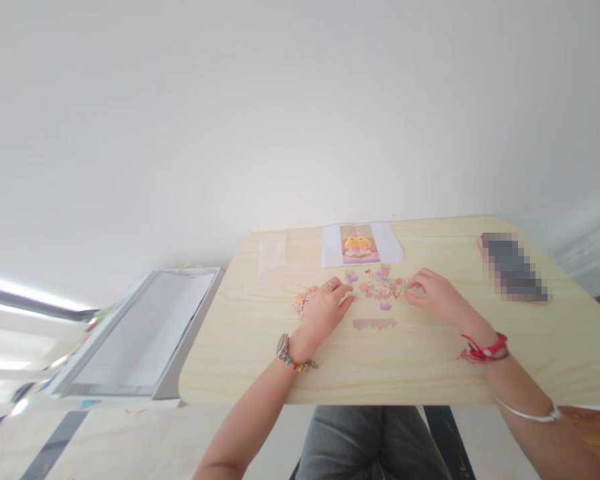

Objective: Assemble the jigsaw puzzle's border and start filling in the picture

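A plain white wall fills the upper half of the frame, and below it a pale wooden table [430, 373] spreads across the lower right, with grey-trousered knees showing under its near edge. At the middle of the frame a scatter of small puzzle pieces [377, 283] in pink, purple and orange lies loose on the wood, with a smaller orange heap [303, 299] just left of it and a short joined strip of pieces [374, 324] a little nearer the bottom edge. The left hand [325, 310], a watch and beaded bracelet at its wrist, rests palm down with fingers loosely spread beside the orange heap, its fingertips touching the edge of the scatter; it seems to hold nothing. The right hand [437, 293], red cord at its wrist, lies at the right side of the scatter with thumb and forefinger drawn together, perhaps pinching one piece, though the piece is too small to make out for sure. Above the pieces, toward the top of the tabletop, a reference sheet [363, 243] shows a yellow figure on pink. A blurred dark object [514, 268] lies at the right of the table, and a white tray-like stand with paper [140, 330] sits in the lower left. The pieces look thin, light and stiff, likely to slide on the smooth wood, so each is best taken by its edges with two fingertips, or pressed flat and slid along.
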Motion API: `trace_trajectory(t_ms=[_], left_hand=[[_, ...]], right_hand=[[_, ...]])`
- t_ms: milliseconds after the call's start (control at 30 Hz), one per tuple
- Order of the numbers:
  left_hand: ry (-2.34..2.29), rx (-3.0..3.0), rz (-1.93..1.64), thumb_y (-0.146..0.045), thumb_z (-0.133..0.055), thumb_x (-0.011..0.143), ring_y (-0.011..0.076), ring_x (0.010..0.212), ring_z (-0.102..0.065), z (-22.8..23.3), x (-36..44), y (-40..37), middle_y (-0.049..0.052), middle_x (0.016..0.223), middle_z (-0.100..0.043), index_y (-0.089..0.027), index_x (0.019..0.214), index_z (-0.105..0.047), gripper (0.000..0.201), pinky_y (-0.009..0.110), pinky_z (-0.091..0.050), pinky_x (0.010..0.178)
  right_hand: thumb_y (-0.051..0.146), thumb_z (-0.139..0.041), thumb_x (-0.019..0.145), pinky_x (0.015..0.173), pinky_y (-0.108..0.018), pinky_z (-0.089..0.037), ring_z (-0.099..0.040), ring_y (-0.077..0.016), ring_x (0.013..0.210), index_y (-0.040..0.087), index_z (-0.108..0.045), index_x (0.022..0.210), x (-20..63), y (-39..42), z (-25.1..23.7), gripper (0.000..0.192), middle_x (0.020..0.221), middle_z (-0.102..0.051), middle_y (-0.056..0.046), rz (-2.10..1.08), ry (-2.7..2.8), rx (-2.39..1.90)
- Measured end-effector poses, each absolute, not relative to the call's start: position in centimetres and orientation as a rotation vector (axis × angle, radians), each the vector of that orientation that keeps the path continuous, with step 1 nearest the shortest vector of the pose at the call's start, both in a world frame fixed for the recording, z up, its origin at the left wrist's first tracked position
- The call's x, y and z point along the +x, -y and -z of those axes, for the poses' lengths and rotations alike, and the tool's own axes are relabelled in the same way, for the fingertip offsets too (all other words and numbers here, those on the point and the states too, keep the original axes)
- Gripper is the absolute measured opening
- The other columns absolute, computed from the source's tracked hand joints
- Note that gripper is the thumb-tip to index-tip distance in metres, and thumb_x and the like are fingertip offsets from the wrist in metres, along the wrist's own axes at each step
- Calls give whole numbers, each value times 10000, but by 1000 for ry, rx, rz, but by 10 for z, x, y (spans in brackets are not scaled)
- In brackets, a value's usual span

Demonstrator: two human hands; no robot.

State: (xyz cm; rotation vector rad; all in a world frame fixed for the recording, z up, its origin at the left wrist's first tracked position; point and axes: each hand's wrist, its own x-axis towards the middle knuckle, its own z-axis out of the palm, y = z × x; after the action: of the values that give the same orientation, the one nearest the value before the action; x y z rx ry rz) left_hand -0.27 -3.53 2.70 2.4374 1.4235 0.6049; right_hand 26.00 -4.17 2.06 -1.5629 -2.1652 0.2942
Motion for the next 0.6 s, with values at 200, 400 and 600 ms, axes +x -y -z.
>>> trace_trajectory(t_ms=[200, 400, 600], left_hand=[[-1113, 2415, -705, -238, -531, 863, 153, 822, -586, -25, 9, 43, 37, 899, -582, -209, 1034, -616, 193, 283, -481, 765], [-1064, 2404, -677, -239, -560, 843, 162, 864, -586, -25, 10, 46, 44, 948, -578, -203, 1069, -594, 231, 293, -485, 791], [-1014, 2393, -623, -204, -568, 826, 162, 893, -575, -27, 9, 47, 35, 963, -562, -207, 1024, -591, 200, 281, -478, 801]], right_hand=[[196, -577, 748, 727, -339, -474, -596, -201, 794, 200, -610, 790, 217, 51, -30, 53, 816, -616, -56, -303, 2303, -1208], [187, -590, 737, 800, -403, -461, -602, -243, 883, 196, -618, 814, 209, 54, -24, 82, 880, -645, -86, -167, 2330, -1154], [241, -606, 754, 852, -431, -424, -594, -235, 883, 200, -617, 806, 207, 58, -25, 66, 853, -641, -67, -269, 2301, -1157]])
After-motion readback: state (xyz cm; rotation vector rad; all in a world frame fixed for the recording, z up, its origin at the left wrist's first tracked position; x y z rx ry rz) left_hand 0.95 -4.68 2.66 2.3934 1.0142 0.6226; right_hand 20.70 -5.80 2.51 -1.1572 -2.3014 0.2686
